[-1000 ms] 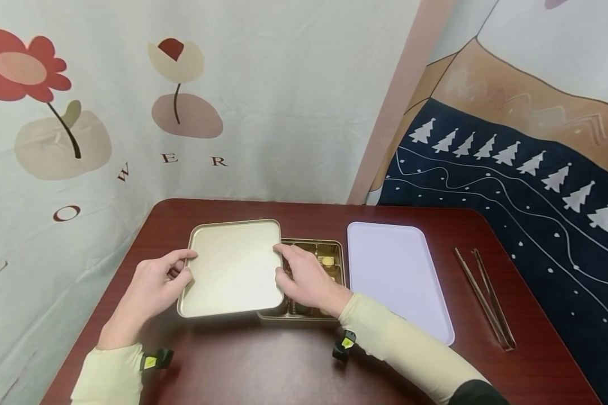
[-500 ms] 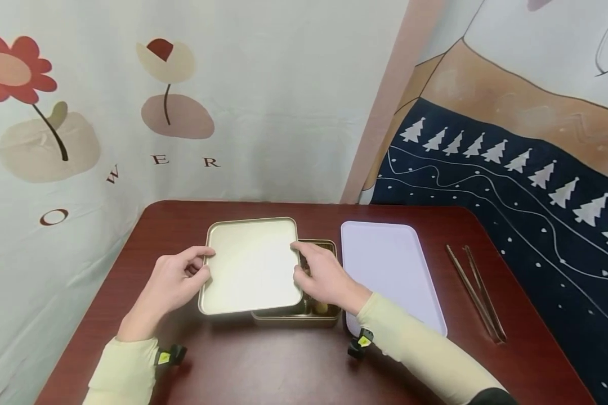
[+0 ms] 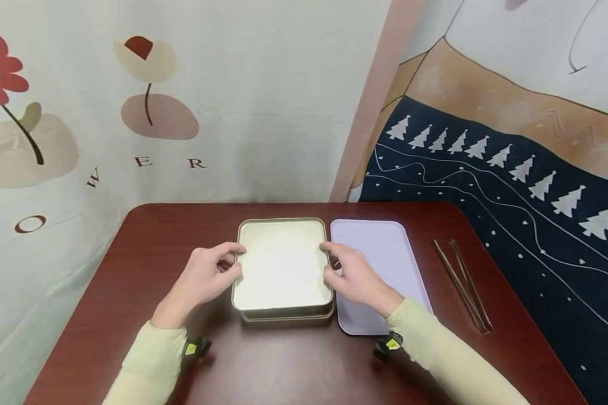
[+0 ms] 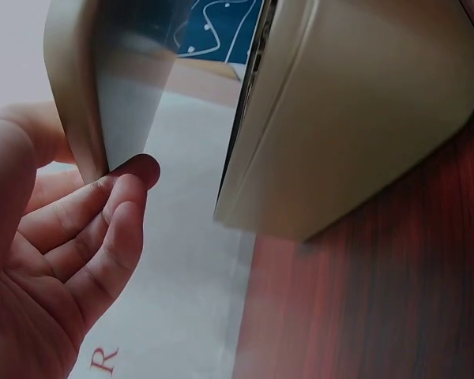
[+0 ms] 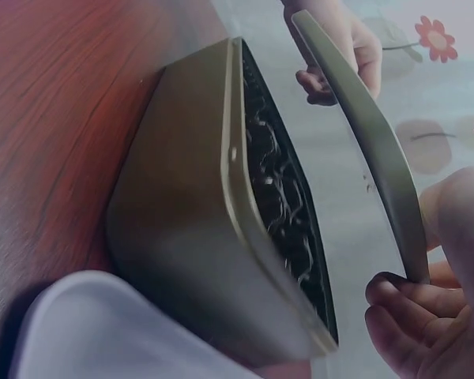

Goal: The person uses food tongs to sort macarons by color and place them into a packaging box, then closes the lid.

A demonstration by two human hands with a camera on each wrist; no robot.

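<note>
A pale gold rectangular tin lid (image 3: 282, 264) hovers just above a matching gold tin box (image 3: 287, 316) on the dark red table (image 3: 132, 270), lined up over it. My left hand (image 3: 231, 263) pinches the lid's left edge and my right hand (image 3: 330, 263) pinches its right edge. The left wrist view shows the lid's rim (image 4: 73, 95) between my left thumb and fingers (image 4: 103, 213), with a gap to the box (image 4: 355, 110). From the right wrist, the lid (image 5: 363, 142) is tilted off the box (image 5: 189, 237), which holds dark shredded filling (image 5: 280, 197).
A lavender tray (image 3: 385, 253) lies directly right of the box, under my right wrist. A pair of brown tongs (image 3: 461, 284) lies further right. Printed cloth hangs behind and to the right of the table.
Both hands carried the lid rightward, from overhanging the box's left side to sitting squarely over it. The box's open compartments are now covered from above.
</note>
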